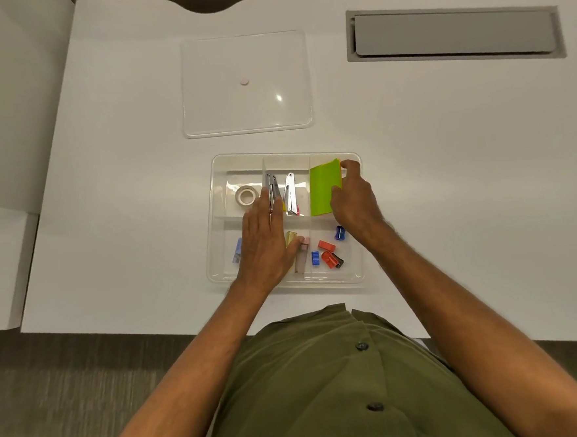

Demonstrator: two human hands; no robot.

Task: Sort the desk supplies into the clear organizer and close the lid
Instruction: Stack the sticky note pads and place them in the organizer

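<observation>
Clear organizer (pixel 214 223) at centre of the white desk (pixel 448 173), near edge just ahead of the torso; all supplies seen already lie inside it. Head view, the only one: lid (pixel 245 83) flat on the desk, apart from the tray, at 12 o'clock from the tray's left half, long axis running 9 to 3, parallel to the tray's far rim. Small round knob (pixel 244 82) at lid centre. Left hand (pixel 265 244) flat with fingers straight, laid over the near-left compartments, fingertips beside one of the two metal staplers (pixel 290 194); holds nothing visible. Right hand (pixel 354 196) curled round the right edge of the green sticky-note pad (pixel 326 188), pinching it in the far-right compartment; pad tilted, not yet lying flat. Tape roll (pixel 246 195) in the far-left compartment; sharpeners (pixel 330 254) in the near-right one. Judged: sorting nearly complete, lid placement outstanding. Relation governing the next move: lid lies straight ahead, beyond the tray, at roughly 12 o'clock from the left hand and 11 o'clock from the right. Left hand nearer and free; right occupied until pad released. Lid axis already matches tray, so likely no turn needed.
</observation>
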